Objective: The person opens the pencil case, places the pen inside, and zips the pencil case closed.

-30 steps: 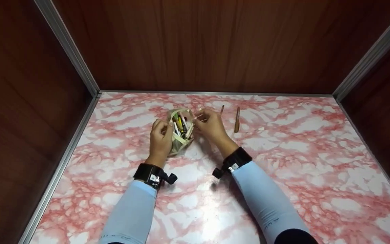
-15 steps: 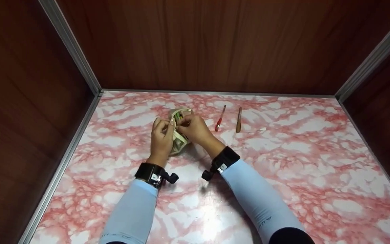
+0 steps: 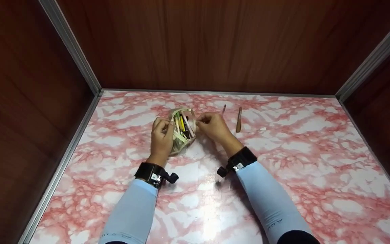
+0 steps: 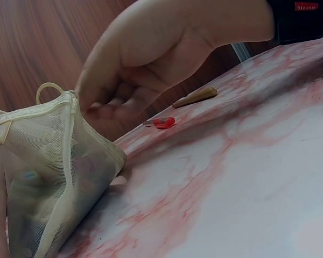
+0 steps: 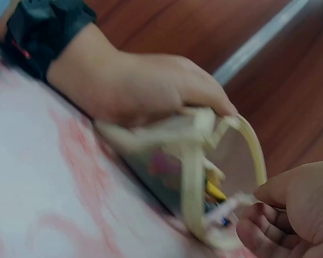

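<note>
A cream mesh pencil case (image 3: 178,147) stands with its mouth spread wide, several pens inside, among them a yellow one (image 3: 181,123) and a pale pink one (image 3: 188,125). My left hand (image 3: 161,137) grips its left side, thumb at the rim. On the opposite side my right hand (image 3: 216,129) pinches the rim between thumb and curled fingers. The left wrist view shows the case's mesh wall (image 4: 43,150) and the right hand (image 4: 134,70) at its top corner. Pale trim around the mouth is blurred in the right wrist view.
Right of the case, a red pen (image 4: 164,123) lies on the pink-and-white marbled table (image 3: 283,162), partly hidden behind my right hand in the head view. A brown pen (image 3: 239,120) lies farther right. Dark wood panels (image 3: 215,44) enclose the back and sides.
Half a second ago my right hand was over the case's mouth; it has moved right, back to the rim. The pens inside show again, the pink one shifted. My left hand stays put.
</note>
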Demonstrator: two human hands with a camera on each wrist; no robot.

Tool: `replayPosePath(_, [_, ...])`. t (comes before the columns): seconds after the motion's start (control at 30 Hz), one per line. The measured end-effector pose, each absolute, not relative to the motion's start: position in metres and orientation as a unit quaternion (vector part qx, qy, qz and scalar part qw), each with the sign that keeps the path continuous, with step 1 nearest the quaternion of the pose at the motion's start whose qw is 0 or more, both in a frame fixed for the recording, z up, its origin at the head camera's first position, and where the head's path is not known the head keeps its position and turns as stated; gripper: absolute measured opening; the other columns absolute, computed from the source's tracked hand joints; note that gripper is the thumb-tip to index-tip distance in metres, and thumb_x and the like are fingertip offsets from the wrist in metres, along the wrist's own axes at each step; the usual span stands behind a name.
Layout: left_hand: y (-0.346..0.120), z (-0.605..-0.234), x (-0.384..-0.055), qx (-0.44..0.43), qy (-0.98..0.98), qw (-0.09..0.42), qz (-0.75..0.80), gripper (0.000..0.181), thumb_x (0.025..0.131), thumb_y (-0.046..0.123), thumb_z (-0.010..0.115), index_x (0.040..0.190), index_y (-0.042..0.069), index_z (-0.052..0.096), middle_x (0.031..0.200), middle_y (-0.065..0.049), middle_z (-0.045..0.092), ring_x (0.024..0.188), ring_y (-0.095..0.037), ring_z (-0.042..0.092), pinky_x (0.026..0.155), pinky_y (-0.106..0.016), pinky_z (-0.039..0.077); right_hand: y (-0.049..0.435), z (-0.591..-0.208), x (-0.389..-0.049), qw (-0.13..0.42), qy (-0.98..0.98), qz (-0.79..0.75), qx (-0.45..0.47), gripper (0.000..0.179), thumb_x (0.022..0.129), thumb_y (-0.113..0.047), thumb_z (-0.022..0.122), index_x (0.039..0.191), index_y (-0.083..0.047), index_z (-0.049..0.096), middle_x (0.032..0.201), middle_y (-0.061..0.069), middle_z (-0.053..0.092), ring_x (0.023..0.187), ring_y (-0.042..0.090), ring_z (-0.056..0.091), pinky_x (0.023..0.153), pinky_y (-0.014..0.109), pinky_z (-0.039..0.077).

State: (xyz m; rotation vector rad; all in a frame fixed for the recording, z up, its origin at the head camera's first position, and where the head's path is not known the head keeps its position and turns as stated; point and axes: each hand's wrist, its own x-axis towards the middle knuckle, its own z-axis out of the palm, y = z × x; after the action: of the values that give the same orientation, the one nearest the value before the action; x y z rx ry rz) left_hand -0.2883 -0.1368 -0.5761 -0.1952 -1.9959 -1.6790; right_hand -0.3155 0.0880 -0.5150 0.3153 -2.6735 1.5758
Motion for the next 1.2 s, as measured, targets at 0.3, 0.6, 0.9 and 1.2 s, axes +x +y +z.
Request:
replayPosePath(0.3, [-0.135,-0.576,-0.289,-0.078,-0.729,0.262,-0.628,0.019,0.108,0.007,0.07,0.089,0.002,0.069,0.11,-0.012,0.065,0.111,-0.02,0.063,0.098,-0.024,0.056,0.167,-0.516,-0.325,0.082,-0.903,0.422,0.022,0.02,0.109,-0.014,0.069,0.117,0.0,0.08,0.11,0.02,0.08,0.093,0.029,0.074,0.084,0.037,0.058])
replayPosePath(0.6, [-0.135,-0.574,-0.286,-0.073,-0.733,0.26,-0.624,0.021,0.108,0.006,0.071,0.088,0.001,0.068,0.113,-0.012,0.066,0.112,-0.02,0.063,0.097,-0.023,0.057,0.212,-0.522,-0.329,0.111,-0.926,0.361,-0.021,0.027,0.107,-0.015,0.069,0.125,0.001,0.08,0.125,0.028,0.074,0.116,0.043,0.071,0.103,0.057,0.057])
replayPosePath(0.9, [-0.136,-0.575,-0.288,-0.074,-0.73,0.263,-0.627,0.021,0.109,0.008,0.071,0.089,0.0,0.067,0.111,-0.01,0.064,0.113,-0.024,0.063,0.095,-0.023,0.056,0.223,-0.531,-0.334,0.084,-0.931,0.353,-0.029,0.032,0.109,-0.022,0.075,0.134,-0.003,0.079,0.106,0.022,0.075,0.098,0.039,0.072,0.094,0.054,0.058])
replayPosePath(1.2, [-0.135,-0.575,-0.286,-0.067,-0.736,0.246,-0.627,0.02,0.109,0.008,0.07,0.09,0.001,0.067,0.114,-0.012,0.064,0.112,-0.017,0.062,0.095,-0.025,0.058,0.227,-0.533,-0.331,0.048,-0.936,0.348,-0.028,0.04,0.109,-0.018,0.066,0.146,-0.008,0.076,0.126,0.022,0.082,0.113,0.04,0.076,0.102,0.055,0.059])
